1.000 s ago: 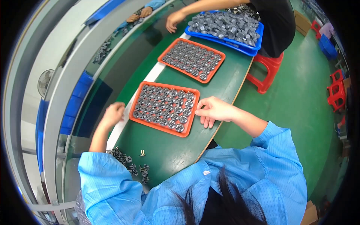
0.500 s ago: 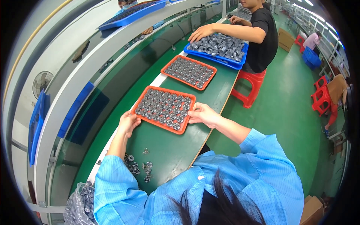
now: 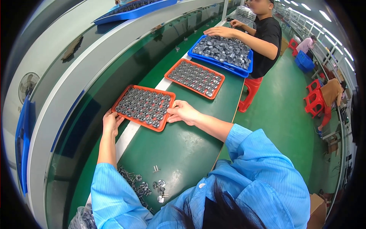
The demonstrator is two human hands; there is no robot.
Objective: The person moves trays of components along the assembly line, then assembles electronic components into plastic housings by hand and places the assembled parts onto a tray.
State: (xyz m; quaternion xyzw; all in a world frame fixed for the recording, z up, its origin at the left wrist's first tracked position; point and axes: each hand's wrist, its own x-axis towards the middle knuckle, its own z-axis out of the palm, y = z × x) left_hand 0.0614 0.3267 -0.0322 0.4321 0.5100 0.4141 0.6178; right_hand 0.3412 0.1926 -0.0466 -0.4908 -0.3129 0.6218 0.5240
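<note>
An orange tray (image 3: 163, 126) filled with rows of round metallic parts (image 3: 143, 106) is held between my two hands, tilted over the white strip along the table's left edge. My left hand (image 3: 112, 122) grips its near left corner, fingers partly hidden under the rim. My right hand (image 3: 183, 113) pinches the right rim, thumb and fingers closed on it. Beyond it on the green table lies a second orange tray (image 3: 218, 87), also packed with round parts. Loose pronged parts (image 3: 141, 187) lie by my left sleeve, with a few more (image 3: 161, 187) beside them.
Farther back stands a blue tray (image 3: 244, 71) heaped with grey parts; a co-worker's hand (image 3: 221, 32) rests over it. A green belt (image 3: 152, 76) runs along the left behind a pale frame. A plastic bag (image 3: 82, 218) sits lower left. A red stool (image 3: 251, 93) stands to the right.
Both hands have carried the orange tray leftward, off the table's middle and over the white strip towards the belt. My view has shifted slightly as well.
</note>
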